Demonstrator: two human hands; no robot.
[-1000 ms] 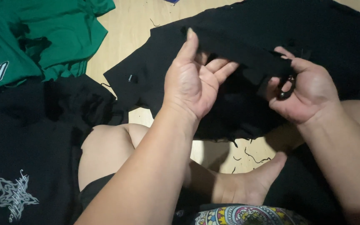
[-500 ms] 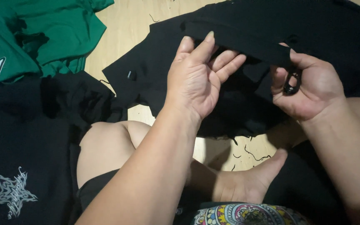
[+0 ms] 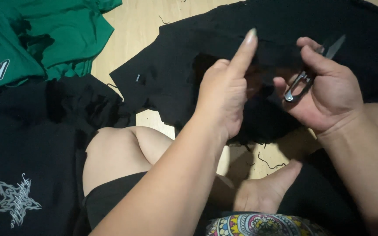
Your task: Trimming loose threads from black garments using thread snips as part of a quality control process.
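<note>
A black piece of fabric (image 3: 184, 57) lies spread over the wooden floor in front of my crossed legs. My left hand (image 3: 226, 94) holds a fold of it lifted, index finger pointing up. My right hand (image 3: 327, 89) grips small metal thread snips (image 3: 305, 76), blades pointing up and away over the cloth edge, close to the left hand. Loose black threads lie on the floor below the hands.
A green shirt (image 3: 44, 39) with a white print lies at the upper left. A black garment (image 3: 27, 175) with a silver star print covers the floor at the left. My bare knee (image 3: 119, 153) and foot (image 3: 263, 192) sit below the hands.
Both hands have moved closer to the camera and lifted the cloth. The left index finger now points up, and the snips' blades stick out above the right hand.
</note>
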